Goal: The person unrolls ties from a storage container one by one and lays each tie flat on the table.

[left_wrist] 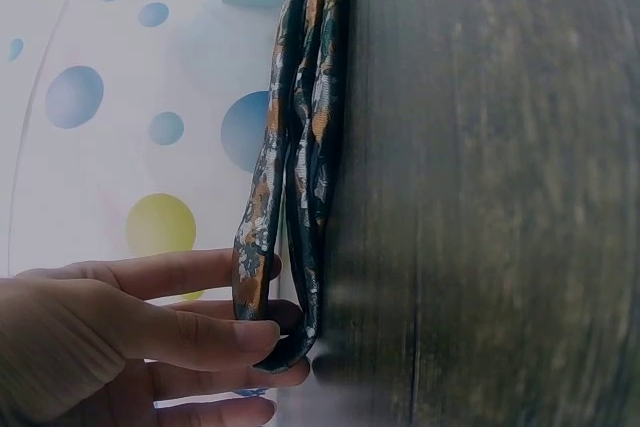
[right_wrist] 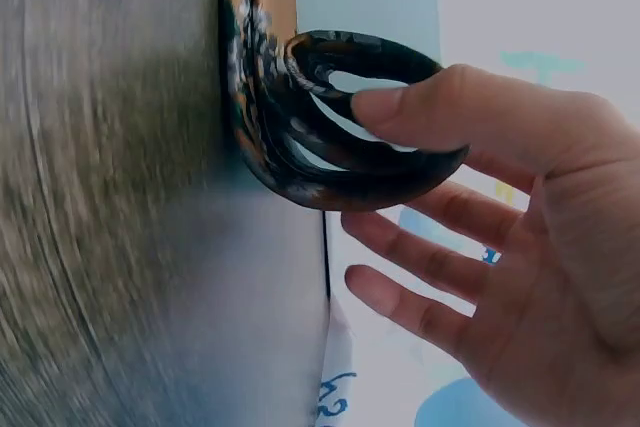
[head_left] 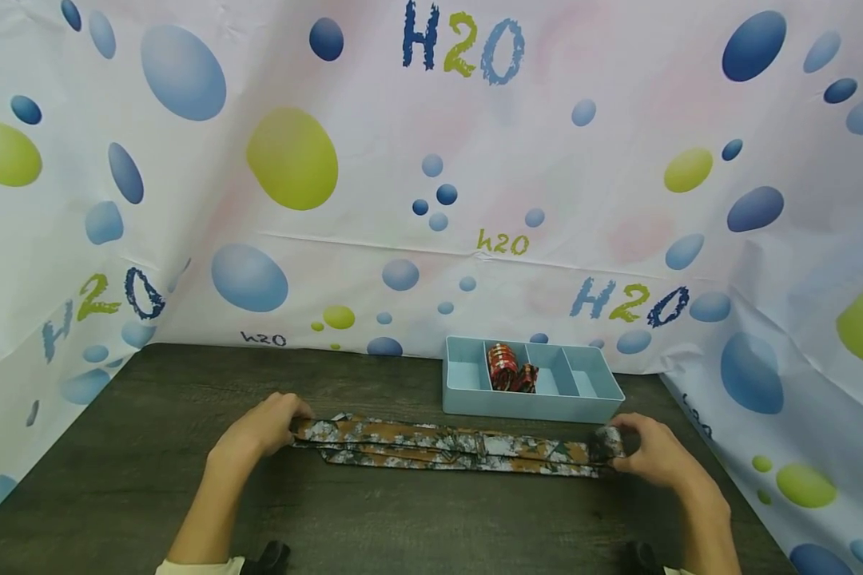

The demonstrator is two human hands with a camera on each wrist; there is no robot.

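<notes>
A floral necktie in brown, white and dark green lies folded lengthwise in several layers across the dark table. My left hand pinches its left end; in the left wrist view the thumb and fingers hold the folded bend of the necktie. At the other end, my right hand pinches a small curled loop. Seen from the right wrist, the loop of the necktie curves in open layers between thumb and index finger, while the other fingers extend beneath it.
Behind the necktie's right half stands a light blue divided box. One of its compartments holds red patterned rolls of fabric. A white sheet printed with bubbles and "H2O" rises along the back and sides of the wooden table.
</notes>
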